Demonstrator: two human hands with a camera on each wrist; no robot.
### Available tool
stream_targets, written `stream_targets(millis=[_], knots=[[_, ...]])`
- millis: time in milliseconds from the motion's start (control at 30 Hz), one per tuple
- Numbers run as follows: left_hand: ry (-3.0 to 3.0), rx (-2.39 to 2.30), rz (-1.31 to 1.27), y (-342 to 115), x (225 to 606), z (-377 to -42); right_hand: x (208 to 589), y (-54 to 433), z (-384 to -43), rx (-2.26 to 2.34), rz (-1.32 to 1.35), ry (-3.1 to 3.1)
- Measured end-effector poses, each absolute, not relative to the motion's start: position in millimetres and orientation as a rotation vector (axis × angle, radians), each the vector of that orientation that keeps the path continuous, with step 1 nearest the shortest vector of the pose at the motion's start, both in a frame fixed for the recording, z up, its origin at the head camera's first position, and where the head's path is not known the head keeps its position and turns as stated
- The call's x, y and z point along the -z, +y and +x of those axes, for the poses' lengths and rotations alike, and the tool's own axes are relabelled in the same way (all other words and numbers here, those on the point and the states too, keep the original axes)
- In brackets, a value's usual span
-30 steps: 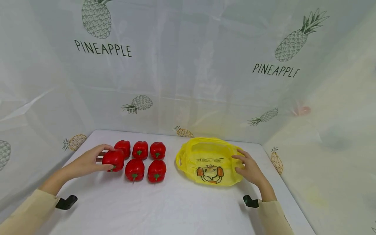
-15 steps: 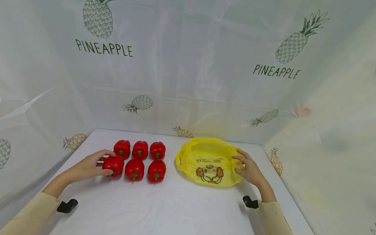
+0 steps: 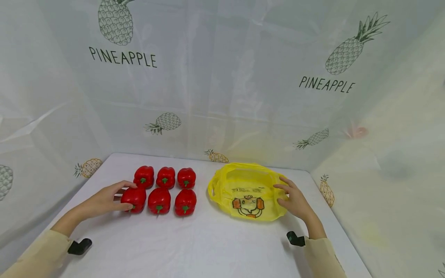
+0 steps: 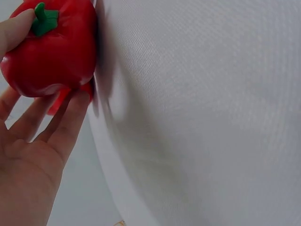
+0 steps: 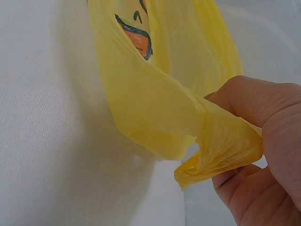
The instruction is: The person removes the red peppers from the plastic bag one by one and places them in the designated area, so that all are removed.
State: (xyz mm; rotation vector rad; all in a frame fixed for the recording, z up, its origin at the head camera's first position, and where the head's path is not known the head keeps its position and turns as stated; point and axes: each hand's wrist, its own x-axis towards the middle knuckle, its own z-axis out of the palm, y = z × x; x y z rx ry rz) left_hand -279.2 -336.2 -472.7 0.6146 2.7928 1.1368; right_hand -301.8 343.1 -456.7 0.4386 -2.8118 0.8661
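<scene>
At the left end of the front row, my left hand (image 3: 102, 200) holds a red bell pepper (image 3: 135, 199). In the left wrist view, the thumb lies by the green stem (image 4: 44, 20) and the fingers (image 4: 70, 117) spread around the opposite side. The pepper sits right at the white cloth. On the right, my right hand (image 3: 296, 200) pinches the side of a yellow plastic bag (image 3: 248, 193) printed with a cartoon face. Up close, the bag's gathered handle (image 5: 225, 150) runs between thumb and fingers. The bag's mouth gapes toward me.
Beside the held pepper stand two more red bell peppers (image 3: 159, 201) in front, with three others (image 3: 165, 178) in a row behind. White cloth (image 3: 208, 247) covers the table. A pale curtain (image 3: 243, 96) with pineapple prints encloses its back and sides.
My left hand has lowered the bell pepper and brought it slightly toward me, into line with the front row. The right hand and the bag have stayed almost still.
</scene>
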Motion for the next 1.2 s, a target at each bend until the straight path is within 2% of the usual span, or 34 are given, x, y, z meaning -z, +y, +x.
stream_targets(millis=[1200], knots=[[2.696, -1.195, 0.534, -340.4, 475.3, -278.6, 458.1, 347.8, -301.5, -0.859, 0.455, -2.808]])
